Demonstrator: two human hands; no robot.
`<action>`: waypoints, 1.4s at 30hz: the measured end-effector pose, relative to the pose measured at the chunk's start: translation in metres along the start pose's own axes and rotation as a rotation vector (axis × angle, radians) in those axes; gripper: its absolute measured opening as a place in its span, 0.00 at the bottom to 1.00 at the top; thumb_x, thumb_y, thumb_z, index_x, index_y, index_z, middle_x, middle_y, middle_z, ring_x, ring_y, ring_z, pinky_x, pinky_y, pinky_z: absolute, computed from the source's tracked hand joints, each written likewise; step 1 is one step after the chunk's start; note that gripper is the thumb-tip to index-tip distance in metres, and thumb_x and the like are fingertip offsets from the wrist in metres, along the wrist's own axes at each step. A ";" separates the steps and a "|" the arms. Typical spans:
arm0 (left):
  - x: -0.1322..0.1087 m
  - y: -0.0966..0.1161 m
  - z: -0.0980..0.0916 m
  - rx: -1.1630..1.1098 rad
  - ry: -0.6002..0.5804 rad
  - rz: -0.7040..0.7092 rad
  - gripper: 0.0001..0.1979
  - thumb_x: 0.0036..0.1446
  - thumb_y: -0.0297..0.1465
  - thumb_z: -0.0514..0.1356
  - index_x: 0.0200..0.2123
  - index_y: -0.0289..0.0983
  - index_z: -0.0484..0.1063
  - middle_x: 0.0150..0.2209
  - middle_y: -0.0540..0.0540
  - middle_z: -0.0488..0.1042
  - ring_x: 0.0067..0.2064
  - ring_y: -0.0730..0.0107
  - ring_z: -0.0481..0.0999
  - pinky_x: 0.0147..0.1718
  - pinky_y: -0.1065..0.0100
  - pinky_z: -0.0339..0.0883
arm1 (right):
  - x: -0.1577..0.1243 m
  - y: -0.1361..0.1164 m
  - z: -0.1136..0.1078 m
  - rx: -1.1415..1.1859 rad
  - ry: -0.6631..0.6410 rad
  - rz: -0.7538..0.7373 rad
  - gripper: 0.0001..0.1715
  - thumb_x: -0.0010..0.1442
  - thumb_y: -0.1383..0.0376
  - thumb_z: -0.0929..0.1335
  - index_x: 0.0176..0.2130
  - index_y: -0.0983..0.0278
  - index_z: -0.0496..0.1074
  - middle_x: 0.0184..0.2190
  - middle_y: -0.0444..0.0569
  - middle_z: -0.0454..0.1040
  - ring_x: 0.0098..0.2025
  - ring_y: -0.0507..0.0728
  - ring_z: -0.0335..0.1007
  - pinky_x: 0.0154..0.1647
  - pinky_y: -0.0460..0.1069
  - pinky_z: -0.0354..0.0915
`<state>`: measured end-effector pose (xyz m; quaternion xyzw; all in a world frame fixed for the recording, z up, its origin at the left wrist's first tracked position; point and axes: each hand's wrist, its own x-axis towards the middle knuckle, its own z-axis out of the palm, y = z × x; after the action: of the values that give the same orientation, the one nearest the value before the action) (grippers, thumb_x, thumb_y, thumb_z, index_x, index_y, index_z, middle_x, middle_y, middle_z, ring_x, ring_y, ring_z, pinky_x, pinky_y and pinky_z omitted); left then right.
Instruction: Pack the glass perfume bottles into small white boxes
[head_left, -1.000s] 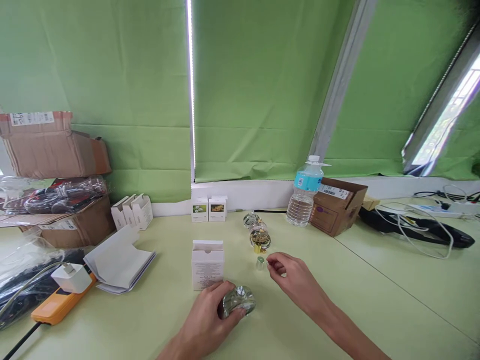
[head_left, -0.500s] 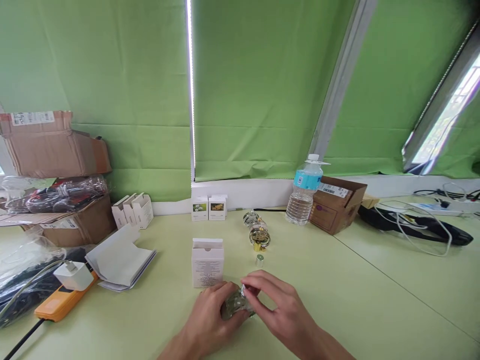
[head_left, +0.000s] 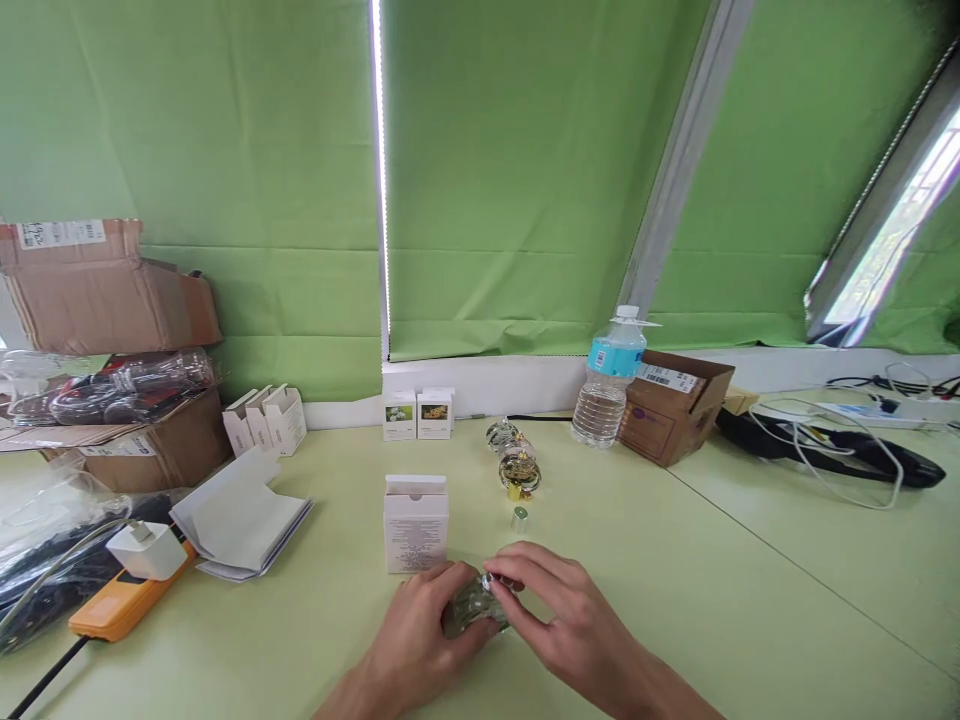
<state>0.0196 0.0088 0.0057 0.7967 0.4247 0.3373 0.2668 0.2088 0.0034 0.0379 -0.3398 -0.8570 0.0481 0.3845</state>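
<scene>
My left hand point(head_left: 424, 635) is wrapped round a small clear glass perfume bottle point(head_left: 470, 607), tilted with its neck to the right. At the neck, the thumb and fingertips of my right hand point(head_left: 566, 620) pinch a small silver spray top point(head_left: 487, 580). Part of the bottle is hidden behind my fingers. Beyond my hands a silvery-green cap point(head_left: 519, 519) stands on the table. An open white carton point(head_left: 416, 528) with fine print stands upright just past my left hand. Farther back, round glass bottles point(head_left: 519, 470) stand in a row, with gold caps point(head_left: 517, 492) in front.
Two small picture boxes point(head_left: 417, 416) stand by the wall, with open white cartons point(head_left: 276, 420) to their left. A water bottle point(head_left: 604, 385) and a brown box point(head_left: 671, 410) are at the back right. Folded paper point(head_left: 240, 525) and an orange power strip point(head_left: 124, 603) lie left.
Both hands stay almost in place on the bottle. My right fingers have shifted very slightly at the silver top.
</scene>
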 end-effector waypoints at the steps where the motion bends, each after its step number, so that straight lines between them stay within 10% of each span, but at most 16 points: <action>1: 0.000 0.000 0.000 -0.006 -0.005 0.001 0.10 0.57 0.38 0.60 0.39 0.40 0.74 0.34 0.47 0.77 0.35 0.65 0.74 0.34 0.71 0.64 | 0.000 0.000 0.000 -0.003 0.001 -0.001 0.13 0.64 0.70 0.63 0.46 0.60 0.71 0.37 0.49 0.76 0.38 0.56 0.73 0.39 0.49 0.71; 42: 0.001 0.000 -0.001 -0.010 -0.033 0.024 0.11 0.58 0.39 0.59 0.39 0.39 0.73 0.34 0.46 0.76 0.35 0.65 0.74 0.34 0.71 0.65 | -0.004 -0.002 0.010 0.012 0.012 -0.060 0.16 0.64 0.75 0.62 0.47 0.61 0.70 0.38 0.49 0.77 0.39 0.56 0.72 0.39 0.52 0.69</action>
<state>0.0188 0.0093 0.0070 0.8057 0.4089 0.3296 0.2737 0.2032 0.0011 0.0288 -0.3118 -0.8642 0.0398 0.3929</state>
